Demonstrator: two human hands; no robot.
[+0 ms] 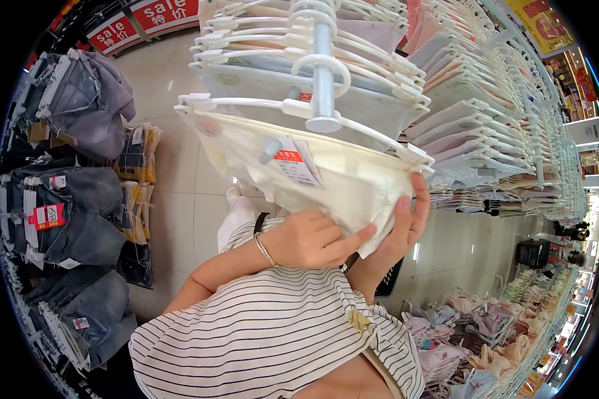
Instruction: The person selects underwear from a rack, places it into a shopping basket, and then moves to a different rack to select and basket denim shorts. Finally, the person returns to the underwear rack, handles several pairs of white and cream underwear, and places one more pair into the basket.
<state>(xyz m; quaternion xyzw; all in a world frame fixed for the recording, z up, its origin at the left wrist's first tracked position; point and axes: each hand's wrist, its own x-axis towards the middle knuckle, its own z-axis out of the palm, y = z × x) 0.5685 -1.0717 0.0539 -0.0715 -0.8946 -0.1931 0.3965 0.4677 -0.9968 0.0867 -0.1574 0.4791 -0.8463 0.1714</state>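
A cream garment [353, 183] hangs from a white hanger clipped at both ends, at the front of a metal rail [323, 80]. A red and white tag [293, 159] is attached to its front. My left hand [309, 238], with a bracelet at the wrist, is at the lower edge, fingers curled and index finger stretched along the fabric. My right hand [406, 223] holds the garment's right side between thumb and fingers, just below the hanger's end clip. The left thumb is hidden.
More hanging garments [246, 83] fill the rail behind. Further racks of light garments [472, 126] stand at right. Denim clothes [80, 213] hang at left near red sale signs [170, 13]. Bins of folded pieces [492, 326] and a black basket [532, 253] are at lower right.
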